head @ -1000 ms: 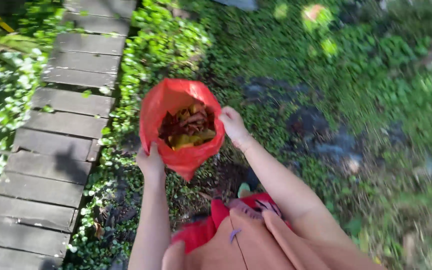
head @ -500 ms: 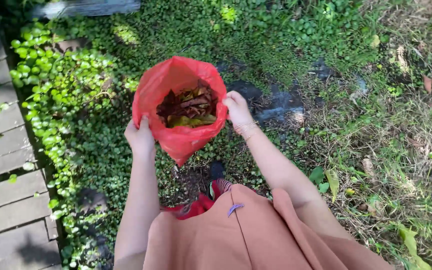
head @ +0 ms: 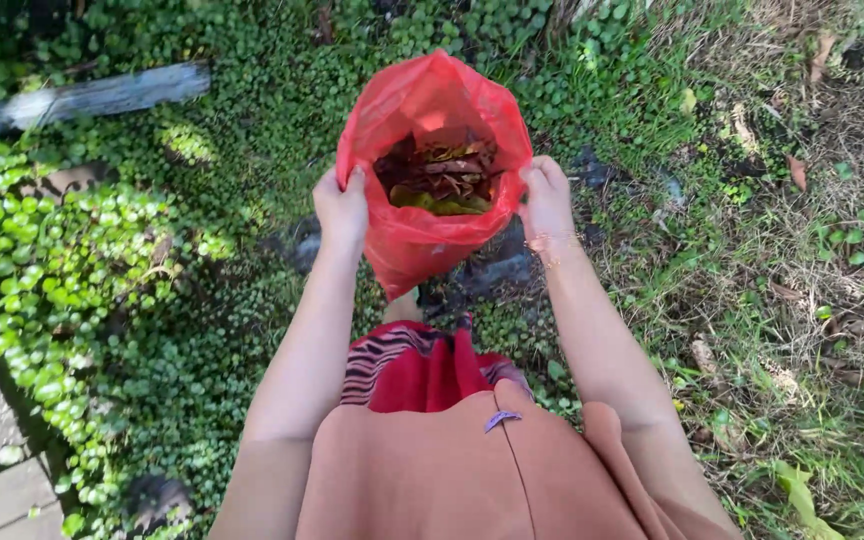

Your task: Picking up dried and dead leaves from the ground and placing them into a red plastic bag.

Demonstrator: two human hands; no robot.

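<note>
A: One red plastic bag (head: 422, 225) is being held open in the middle of the view, above the green ground cover (head: 152, 300); dry brown and yellow leaves (head: 439, 175) are lying inside it.

B: How is it being gripped?

A: The left rim is being pinched by the closed left hand (head: 342, 205), the right rim by the closed right hand (head: 546, 200).

B: And to do it well?

A: The mouth is best being kept wide and level, so nothing is tipped out. A wooden plank (head: 102, 95) is lying far left.
</note>
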